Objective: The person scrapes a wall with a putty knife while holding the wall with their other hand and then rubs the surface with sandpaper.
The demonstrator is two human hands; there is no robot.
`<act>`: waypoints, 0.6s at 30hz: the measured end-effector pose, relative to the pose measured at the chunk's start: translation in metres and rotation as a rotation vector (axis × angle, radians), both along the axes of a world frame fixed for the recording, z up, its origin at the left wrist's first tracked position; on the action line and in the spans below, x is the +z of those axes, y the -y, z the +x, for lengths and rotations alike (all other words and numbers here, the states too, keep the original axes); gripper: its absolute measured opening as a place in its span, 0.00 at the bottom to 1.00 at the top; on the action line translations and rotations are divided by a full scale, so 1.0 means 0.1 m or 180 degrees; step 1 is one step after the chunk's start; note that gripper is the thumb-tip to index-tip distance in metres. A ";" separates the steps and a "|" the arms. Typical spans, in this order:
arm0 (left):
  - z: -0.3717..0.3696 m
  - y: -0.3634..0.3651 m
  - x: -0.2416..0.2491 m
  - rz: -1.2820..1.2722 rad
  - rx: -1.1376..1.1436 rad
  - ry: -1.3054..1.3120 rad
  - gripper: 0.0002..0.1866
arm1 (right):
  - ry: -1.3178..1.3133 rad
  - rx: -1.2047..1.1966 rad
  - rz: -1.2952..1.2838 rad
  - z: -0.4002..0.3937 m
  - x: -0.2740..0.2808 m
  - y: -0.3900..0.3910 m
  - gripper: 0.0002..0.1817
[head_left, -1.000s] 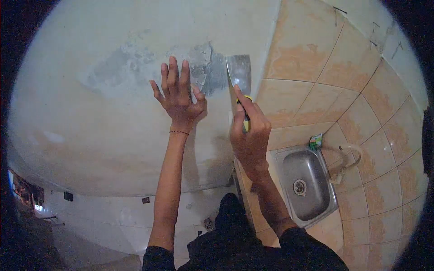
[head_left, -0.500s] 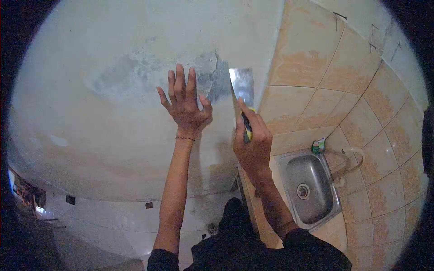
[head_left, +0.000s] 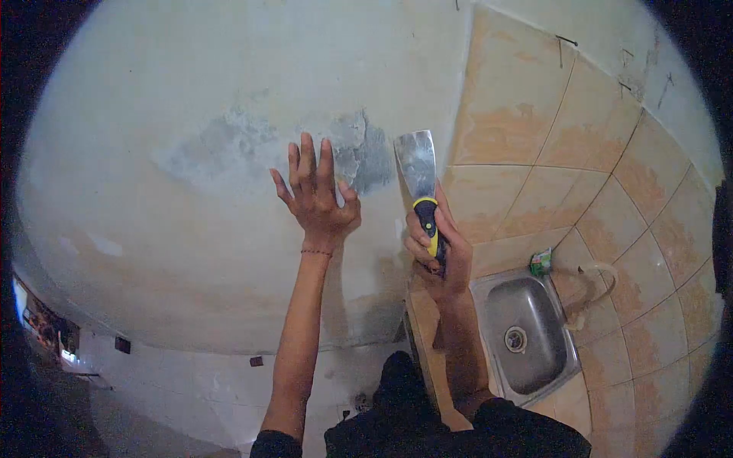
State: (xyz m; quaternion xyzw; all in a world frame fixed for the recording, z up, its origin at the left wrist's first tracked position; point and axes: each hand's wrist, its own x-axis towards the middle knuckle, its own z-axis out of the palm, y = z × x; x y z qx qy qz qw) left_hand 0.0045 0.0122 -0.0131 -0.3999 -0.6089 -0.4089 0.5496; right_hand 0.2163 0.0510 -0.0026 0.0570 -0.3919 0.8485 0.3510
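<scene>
My left hand (head_left: 322,204) lies on the pale wall (head_left: 191,252) with its fingers spread and nothing held. Above its fingertips and to both sides, grey patches (head_left: 221,141) show where the surface is bare, with a ragged, cracked edge at the right patch (head_left: 374,156). My right hand (head_left: 450,248) is closed around the black and yellow handle of a putty knife (head_left: 417,160). Its wide metal blade points upward, flat face toward me, just right of the grey patch.
A steel sink (head_left: 527,336) is set in the counter at the lower right, with a small green packet (head_left: 540,262) at its back corner. Orange-patterned tiles (head_left: 565,126) cover the right wall. Nails (head_left: 566,40) stick out near the top right.
My right hand has turned the putty knife so its blade face and handle show more fully, and it sits slightly lower. My left hand keeps its place on the wall; the view has tilted a little.
</scene>
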 end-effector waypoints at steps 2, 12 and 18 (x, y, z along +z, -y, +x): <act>-0.02 -0.01 0.00 0.0022 0.0012 -0.0065 0.35 | -0.0131 0.0031 -0.0017 -0.08 -0.01 -0.04 0.37; -0.01 -0.02 0.00 -0.0001 0.0145 -0.0048 0.34 | 0.0339 -0.0261 -0.0044 -0.09 0.07 0.13 0.38; -0.02 -0.02 0.00 -0.0009 0.0128 -0.0054 0.35 | 0.0344 -0.0439 -0.0308 -0.10 -0.01 0.21 0.38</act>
